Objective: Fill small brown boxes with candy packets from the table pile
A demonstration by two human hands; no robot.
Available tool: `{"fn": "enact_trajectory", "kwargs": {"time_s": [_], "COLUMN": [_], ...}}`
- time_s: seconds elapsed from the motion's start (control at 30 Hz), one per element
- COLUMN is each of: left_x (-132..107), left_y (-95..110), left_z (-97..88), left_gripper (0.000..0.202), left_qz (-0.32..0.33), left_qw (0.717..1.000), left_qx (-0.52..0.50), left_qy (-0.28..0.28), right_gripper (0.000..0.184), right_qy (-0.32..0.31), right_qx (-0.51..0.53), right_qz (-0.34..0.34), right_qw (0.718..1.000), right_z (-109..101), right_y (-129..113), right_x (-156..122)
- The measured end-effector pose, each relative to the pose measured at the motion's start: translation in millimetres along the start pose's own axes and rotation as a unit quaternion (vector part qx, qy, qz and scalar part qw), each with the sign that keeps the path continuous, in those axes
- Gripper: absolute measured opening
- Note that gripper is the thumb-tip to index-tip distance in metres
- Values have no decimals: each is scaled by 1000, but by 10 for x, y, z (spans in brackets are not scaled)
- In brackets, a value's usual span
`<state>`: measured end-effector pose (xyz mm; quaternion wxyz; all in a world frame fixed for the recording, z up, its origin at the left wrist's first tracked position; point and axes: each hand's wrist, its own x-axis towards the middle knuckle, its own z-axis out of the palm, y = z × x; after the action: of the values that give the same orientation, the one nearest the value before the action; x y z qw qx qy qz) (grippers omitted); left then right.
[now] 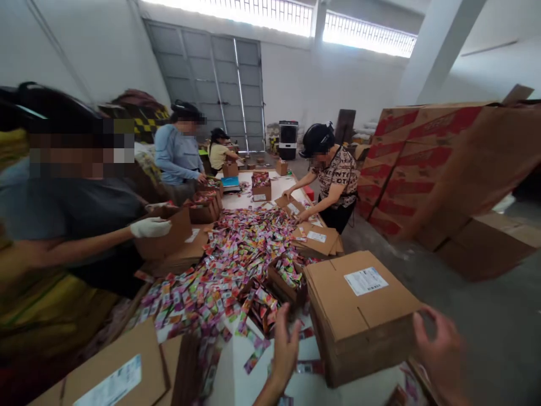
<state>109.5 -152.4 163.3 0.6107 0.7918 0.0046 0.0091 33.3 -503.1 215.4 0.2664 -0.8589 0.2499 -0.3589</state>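
A thick stack of flattened cardboard boxes (363, 299), the top one with a white label, sits at the table's near right. My right hand (442, 352) is at the stack's right corner, thumb and fingers apart; whether it touches is hard to tell. Left of the stack, my left hand (282, 347) is raised over the table, fingers spread, with nothing in it. Beyond it stand an open carton (257, 307) and a second open carton (287, 282), both filled with small colourful packets. A heap of loose packets (249, 237) spreads over the white table (243, 375).
More flattened boxes (114, 372) lie at the near left. A gloved co-worker (76, 214) handles a carton at left; another co-worker (333, 175) works at the right side. Two more people are farther back. Large red-printed cartons (418, 163) are stacked at right.
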Motion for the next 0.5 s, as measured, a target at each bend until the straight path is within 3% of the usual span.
{"fn": "enact_trajectory", "kwargs": {"time_s": [0.07, 0.1, 0.2, 0.27, 0.33, 0.4, 0.5], "left_x": [-18, -18, -1, 9, 10, 8, -1], "left_y": [240, 323, 399, 352, 294, 267, 287], "left_z": [395, 567, 880, 927, 901, 854, 763], "left_gripper": [88, 96, 113, 118, 120, 117, 93], "left_qz": [-16, -35, -73, -88, -108, -135, -182], "left_qw": [994, 987, 974, 974, 974, 969, 944], "left_qx": [-20, -14, -14, -38, -78, -136, -248], "left_qy": [-111, -157, -213, -205, -184, -156, -123], "right_gripper": [99, 98, 67, 55, 55, 56, 54], "right_qy": [-16, -80, -228, -226, -190, -172, -185], "right_qx": [-62, -63, -21, -17, -28, -21, 37], "right_qz": [56, 108, 174, 160, 141, 126, 170], "right_qw": [996, 989, 958, 961, 971, 977, 967], "right_z": [65, 150, 436, 527, 498, 376, 110], "right_y": [217, 315, 557, 673, 741, 759, 716], "right_x": [583, 786, 1035, 997, 915, 863, 833]}}
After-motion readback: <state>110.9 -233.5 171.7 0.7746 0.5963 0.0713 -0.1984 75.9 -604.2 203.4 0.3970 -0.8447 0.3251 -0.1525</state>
